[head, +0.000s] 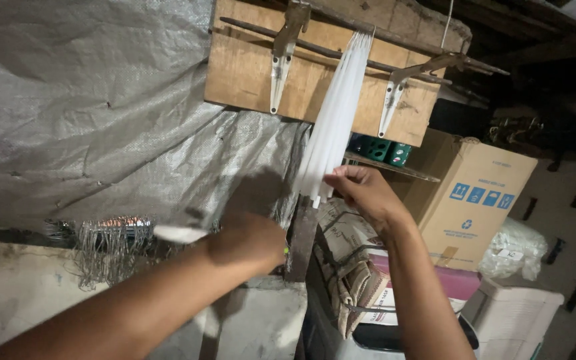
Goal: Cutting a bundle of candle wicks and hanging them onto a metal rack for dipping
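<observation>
Obs., head view. A bundle of long thin white candles (333,120) hangs from a dark metal rod (341,53) fixed across a wooden board (248,73). The board is mounted high on the wall and carries two pale metal brackets (279,73). The candles fan slightly toward their lower ends.

Right hand (361,190): raised to the lower ends of the candles, fingers (341,175) curled together around the bottom of the bundle, touching it.

Left hand (248,243): lower and to the left of the bundle, apart from it, seen from the back in shadow. A pale, blurred object (180,233) juts out to its left; possibly a short white piece held in the hand, but the blur does not let me tell what it is. Whether these fingers are closed or apart cannot be told from this angle.

Surroundings: grey plastic sheeting (88,113) covers the wall behind. A cardboard box (475,193) stands to the right below the board, with green crates (381,150) on a shelf just beside it. Below the right forearm lies a printed sack (348,267); a white container (515,313) sits at lower right. A fringe of thin strings (108,250) hangs along the ledge at left.
</observation>
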